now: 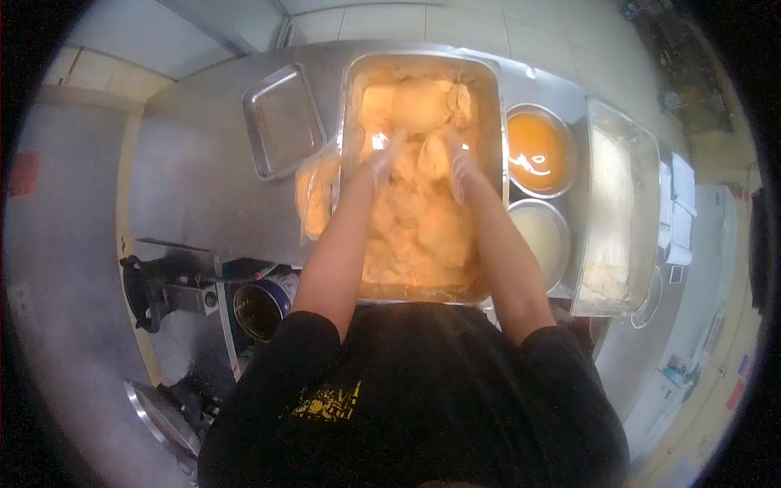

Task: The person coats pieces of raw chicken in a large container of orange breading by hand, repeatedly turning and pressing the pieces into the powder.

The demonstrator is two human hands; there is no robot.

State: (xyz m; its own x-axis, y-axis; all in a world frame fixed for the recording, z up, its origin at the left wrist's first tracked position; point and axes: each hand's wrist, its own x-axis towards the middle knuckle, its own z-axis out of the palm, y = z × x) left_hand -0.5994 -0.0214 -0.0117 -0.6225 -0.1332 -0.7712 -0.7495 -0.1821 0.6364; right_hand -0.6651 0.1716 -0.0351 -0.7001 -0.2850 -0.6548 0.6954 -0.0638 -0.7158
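A deep metal tray [500,150] in front of me holds orange powder and coated pieces [419,106]. Both of my hands wear clear gloves and reach into the tray. My left hand [386,154] is on the left side of the mixture, its fingers blurred and partly sunk in the powder. On the right, my right hand [461,159] is beside a coated piece [434,156]; its fingers are also blurred and partly hidden. Whether either hand grips a piece cannot be made out.
Right of the tray stand a bowl of orange liquid [537,150], a bowl of pale liquid [538,240] and a long tray of white powder [612,211]. To the left lie a small metal tray [285,122] and a bag of orange powder [316,195]. A tin [262,309] stands lower left.
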